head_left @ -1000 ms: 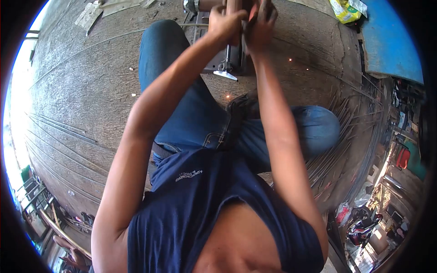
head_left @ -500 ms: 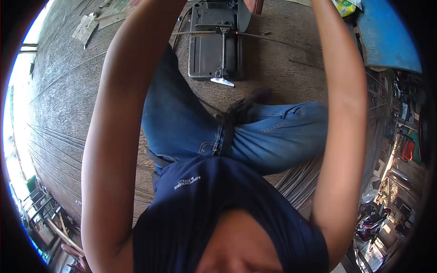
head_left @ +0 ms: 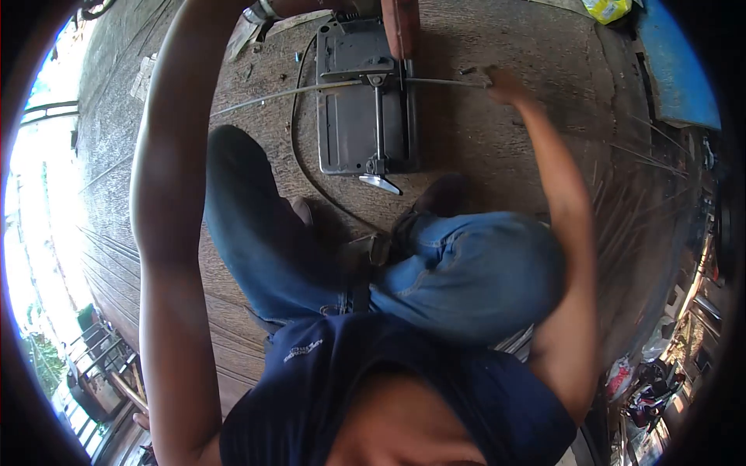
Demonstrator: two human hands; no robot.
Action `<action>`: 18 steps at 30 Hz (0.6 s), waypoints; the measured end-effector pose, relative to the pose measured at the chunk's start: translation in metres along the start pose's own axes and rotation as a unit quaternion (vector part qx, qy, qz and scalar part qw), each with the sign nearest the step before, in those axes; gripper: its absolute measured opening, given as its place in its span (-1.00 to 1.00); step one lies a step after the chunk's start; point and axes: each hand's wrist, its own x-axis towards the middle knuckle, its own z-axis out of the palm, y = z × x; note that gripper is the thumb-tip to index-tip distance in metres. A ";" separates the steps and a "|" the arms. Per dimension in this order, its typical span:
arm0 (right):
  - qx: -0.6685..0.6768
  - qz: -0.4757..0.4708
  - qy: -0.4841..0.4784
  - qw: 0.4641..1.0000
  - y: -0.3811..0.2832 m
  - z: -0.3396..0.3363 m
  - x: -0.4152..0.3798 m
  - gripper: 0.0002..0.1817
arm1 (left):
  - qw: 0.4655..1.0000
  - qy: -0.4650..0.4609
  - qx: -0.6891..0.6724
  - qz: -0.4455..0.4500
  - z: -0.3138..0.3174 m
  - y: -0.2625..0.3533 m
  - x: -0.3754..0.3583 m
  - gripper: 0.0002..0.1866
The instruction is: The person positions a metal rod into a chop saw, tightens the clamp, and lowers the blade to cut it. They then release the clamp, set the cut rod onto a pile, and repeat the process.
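Note:
A thin metal rod [head_left: 272, 97] lies across the dark base [head_left: 342, 128] of a cut-off saw, under its clamp screw [head_left: 379, 116]. My right hand [head_left: 507, 85] is closed around the rod's right end, slightly blurred. The saw's reddish guard [head_left: 400, 27] hangs over the base at the upper edge. My left hand [head_left: 299, 7] is cut off by the top of the view, near the saw's upper part; its fingers are hidden. A shiny band [head_left: 260, 11] circles that wrist. The clamp's silver handle [head_left: 381, 184] points toward me.
A black cable [head_left: 295, 147] curves across the floor beside the saw toward my feet. My bent knees [head_left: 513, 264] are close in front of it. A blue sheet [head_left: 680, 70] stands at the upper right, a yellow packet [head_left: 608, 9] beside it. Clutter lines the right edge.
My right hand has come into view, now at the rod's right end. My left wrist has also appeared at the top. The saw sits lower in view, and the reddish guard shows more.

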 end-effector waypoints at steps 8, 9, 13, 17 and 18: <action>-0.013 -0.096 -0.027 0.995 0.029 0.042 0.019 -0.70 | 0.997 0.034 0.069 0.021 0.014 0.003 -0.011 -0.69; -0.012 -0.092 -0.026 0.995 0.029 0.037 0.014 -0.70 | 0.997 0.030 0.066 0.024 0.010 0.002 -0.006 -0.68; 0.045 -0.025 0.036 0.998 0.012 -0.010 -0.002 -0.66 | 0.996 0.046 0.062 -0.051 0.011 0.005 0.004 -0.67; 0.150 0.037 -0.011 0.988 -0.006 -0.061 -0.021 -0.60 | 0.998 0.028 0.027 -0.055 0.003 -0.005 0.015 -0.67; 0.147 0.037 -0.007 0.988 -0.005 -0.063 -0.023 -0.60 | 0.998 0.028 0.025 -0.051 0.001 -0.007 0.020 -0.67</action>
